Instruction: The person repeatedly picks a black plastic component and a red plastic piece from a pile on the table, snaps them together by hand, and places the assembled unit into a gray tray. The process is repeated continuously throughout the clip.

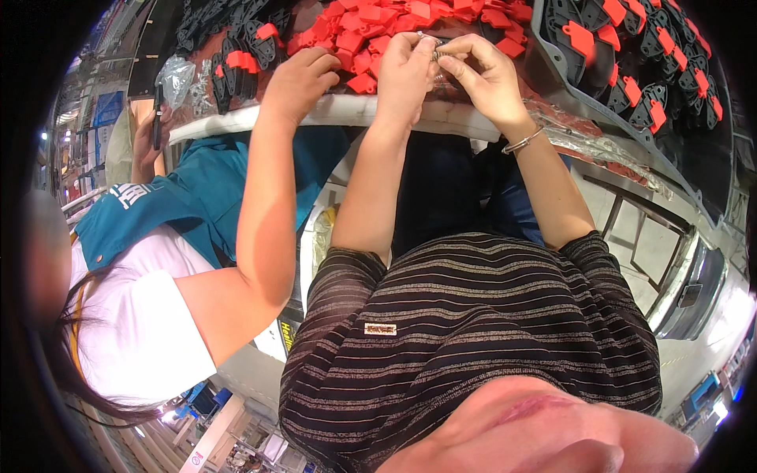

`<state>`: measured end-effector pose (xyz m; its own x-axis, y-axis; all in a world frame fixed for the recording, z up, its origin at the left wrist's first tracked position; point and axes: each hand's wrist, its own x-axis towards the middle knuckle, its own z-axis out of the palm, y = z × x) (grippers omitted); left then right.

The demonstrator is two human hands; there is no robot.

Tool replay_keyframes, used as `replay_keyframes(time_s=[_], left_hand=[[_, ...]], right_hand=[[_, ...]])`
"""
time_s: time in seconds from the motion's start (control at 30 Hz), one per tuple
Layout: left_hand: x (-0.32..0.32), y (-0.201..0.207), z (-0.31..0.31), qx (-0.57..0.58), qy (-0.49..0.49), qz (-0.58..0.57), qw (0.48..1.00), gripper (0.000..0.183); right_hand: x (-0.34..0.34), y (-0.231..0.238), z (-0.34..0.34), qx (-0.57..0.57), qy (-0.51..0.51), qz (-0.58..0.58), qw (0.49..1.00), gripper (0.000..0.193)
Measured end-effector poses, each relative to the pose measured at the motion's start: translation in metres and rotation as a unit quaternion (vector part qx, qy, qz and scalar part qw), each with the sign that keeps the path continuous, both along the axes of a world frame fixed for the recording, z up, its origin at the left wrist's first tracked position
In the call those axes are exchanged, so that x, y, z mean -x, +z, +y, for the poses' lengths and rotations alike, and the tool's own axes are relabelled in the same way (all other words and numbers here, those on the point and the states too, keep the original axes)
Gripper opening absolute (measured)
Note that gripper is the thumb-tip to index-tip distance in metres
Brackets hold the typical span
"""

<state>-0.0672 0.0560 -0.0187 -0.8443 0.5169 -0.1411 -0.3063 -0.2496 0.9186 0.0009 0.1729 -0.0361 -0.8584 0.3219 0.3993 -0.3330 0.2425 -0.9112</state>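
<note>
Directly between pinching hands [403, 77] [487, 81] sits a small part [438, 56].

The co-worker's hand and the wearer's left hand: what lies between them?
Several flat red plastic pieces lie between the co-worker's hand and the wearer's left hand, as the head view shows.

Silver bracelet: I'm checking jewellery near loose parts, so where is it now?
In the head view, right of centre, the silver bracelet is around the person's right wrist, between the right hand and the striped sleeve.
</note>
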Motion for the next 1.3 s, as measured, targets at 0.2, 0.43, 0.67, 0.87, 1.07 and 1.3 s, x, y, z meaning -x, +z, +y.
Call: replay_keyframes(time_s=[0.2,0.43,0.67,0.87,1.07,1.3], left_hand=[[0.007,0.001,-0.003,0.058,0.032,0.034,0.997,0.018],[0.0,-0.002,-0.001,0.089,0.016,0.139,0.986,0.019],[-0.005,-0.001,-0.005,0.055,0.004,0.124,0.991,0.015],[0.001,0.004,-0.02,0.116,0.03,0.151,0.981,0.018],[-0.014,0.002,-0.019,0.266,0.002,0.41,0.872,0.009],[-0.014,0.004,-0.021,0.197,-0.058,0.429,0.879,0.011]], right_hand=[[0.005,-0.009,0.006,0.033,-0.077,-0.029,0.996,0.017],[0.002,0.01,-0.001,-0.194,-0.185,-0.085,0.96,0.023],[0.002,0.004,0.004,0.002,-0.035,-0.128,0.991,0.03],[-0.006,-0.008,0.008,-0.134,-0.115,-0.108,0.978,0.021],[-0.016,0.014,-0.001,-0.192,-0.15,-0.147,0.959,0.03],[-0.017,-0.004,0.008,0.026,0.022,-0.136,0.99,0.035]])
